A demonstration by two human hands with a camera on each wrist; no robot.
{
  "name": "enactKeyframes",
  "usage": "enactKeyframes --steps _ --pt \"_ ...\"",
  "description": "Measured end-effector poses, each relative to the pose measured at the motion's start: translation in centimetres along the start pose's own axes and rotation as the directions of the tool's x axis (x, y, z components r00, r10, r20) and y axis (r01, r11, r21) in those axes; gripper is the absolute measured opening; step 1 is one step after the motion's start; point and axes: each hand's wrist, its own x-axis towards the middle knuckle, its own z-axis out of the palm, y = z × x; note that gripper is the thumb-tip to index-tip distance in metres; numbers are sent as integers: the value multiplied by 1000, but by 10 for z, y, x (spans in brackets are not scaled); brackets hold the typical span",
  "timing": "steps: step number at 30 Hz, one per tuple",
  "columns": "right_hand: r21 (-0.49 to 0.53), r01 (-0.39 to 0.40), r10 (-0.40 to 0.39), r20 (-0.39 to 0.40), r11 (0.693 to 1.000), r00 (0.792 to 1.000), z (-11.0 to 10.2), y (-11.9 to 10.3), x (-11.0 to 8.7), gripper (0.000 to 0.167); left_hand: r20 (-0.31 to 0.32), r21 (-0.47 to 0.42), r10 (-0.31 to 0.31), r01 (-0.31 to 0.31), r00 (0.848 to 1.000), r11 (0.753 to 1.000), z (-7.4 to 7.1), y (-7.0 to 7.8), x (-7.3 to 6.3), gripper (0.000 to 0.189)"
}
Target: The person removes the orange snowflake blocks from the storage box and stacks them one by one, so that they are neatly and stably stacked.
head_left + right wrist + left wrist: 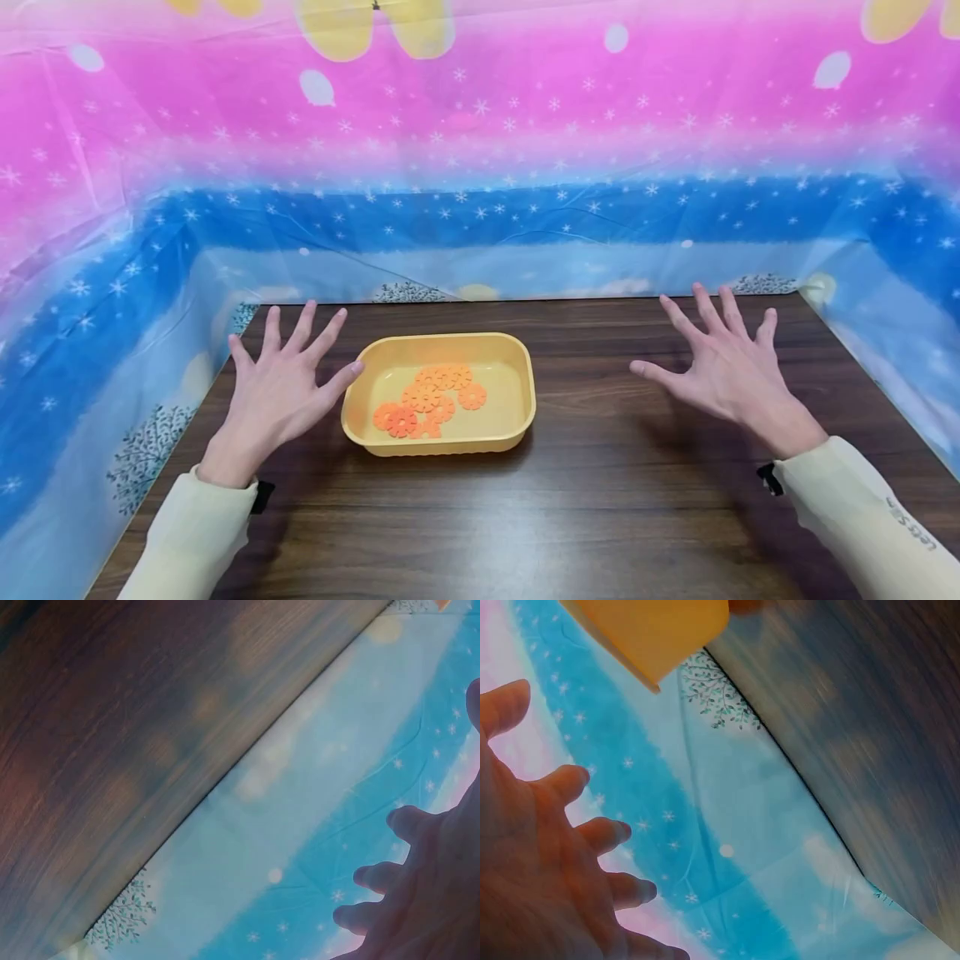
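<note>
A yellow plastic basin (517, 392) stands on the table left of the middle. Inside it lie several orange, notched flower-shaped discs (471, 397), some overlapping. My left hand (279, 392) is spread wide over the table to the left of the basin, its thumb tip overlapping the basin's rim in the head view. My right hand (723, 371) is spread too, well to the right of the basin, with nothing in it. In the left wrist view the basin (660, 637) shows at the top, beyond the left hand (547, 847). The right wrist view shows the right hand (427, 877) with fingers apart.
The dark wood-grain table (585, 500) ends at the back against a pink and blue snowflake cloth (525, 208). That cloth also hangs along both sides. Both forearms wear cream sleeves (191, 533), with a dark band at each wrist.
</note>
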Motion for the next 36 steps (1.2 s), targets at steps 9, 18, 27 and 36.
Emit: enactKeyframes --steps 9,18,27,36 --pt "6 16 -16 -25 1000 1000 0 -7 -5 96 -14 5 12 -12 1000 1000 0 7 -6 75" --pt "6 39 -38 -37 999 999 0 -13 -9 97 -24 -12 21 -21 1000 1000 0 12 -12 76" --pt "19 75 -74 -57 997 996 -4 -25 -8 99 27 -68 22 -20 999 997 -2 17 -18 89" --pt "33 137 -133 -96 990 986 -6 -45 -5 98 48 -190 22 -12 999 982 -1 22 -28 100"
